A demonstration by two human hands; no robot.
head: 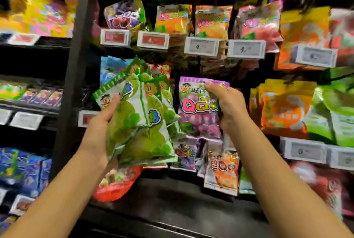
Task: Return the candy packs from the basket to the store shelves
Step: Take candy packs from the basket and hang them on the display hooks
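Right hand (228, 107) pinches the purple candy pack (199, 107) by its top edge, so it looks best to lift it toward the peg at twelve o'clock and thread the hole squarely, while left hand (101, 132), at nine o'clock, clutches the green candy packs (138, 122).

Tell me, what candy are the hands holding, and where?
The left hand grips a bunch of green packs by their left side. The right hand pinches one purple pack at its top right corner.
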